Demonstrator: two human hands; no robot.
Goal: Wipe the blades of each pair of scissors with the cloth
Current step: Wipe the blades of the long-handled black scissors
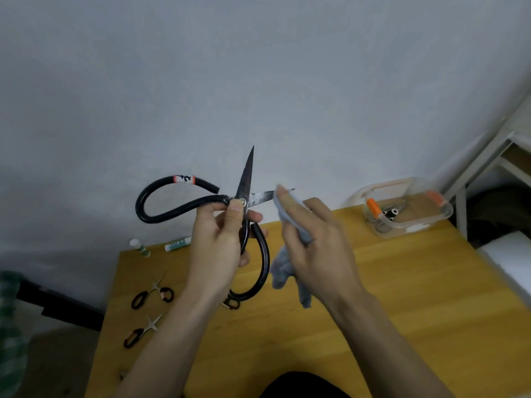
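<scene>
Head view, the only one. Held up above the bench (373, 282) in the left hand (218, 242): large black-handled scissors (244, 202), blades spread wide apart. Thumb pressed just beside the pivot, other fingers (254, 216) curled round the lower handle loop. One blade pointing up and slightly right, dark and dull; the other blade (263, 196) running nearly level toward the right, its long axis aimed straight at the right hand (310, 242).

At that level blade's far end: grey cloth (283, 214), draped over the right hand's fingers (287, 201), which lie fairly straight and close together, pressing the cloth against the blade near its tip. Rest of the cloth hanging loose below the palm. Whether a thumb pinches from behind the blade: hidden, cannot tell.

So, the relation that matters: blade lying crosswise, pivot to the left, tip to the right, cloth hand already at the tip end. Probably a stroke along that axis next, then a turn to the upright blade, which looks untouched.

Lower left on the bench: two small scissors (152, 294) and (140, 331), lying apart from each other, likely waiting. Far right: clear plastic box (408, 211) with orange clips.
</scene>
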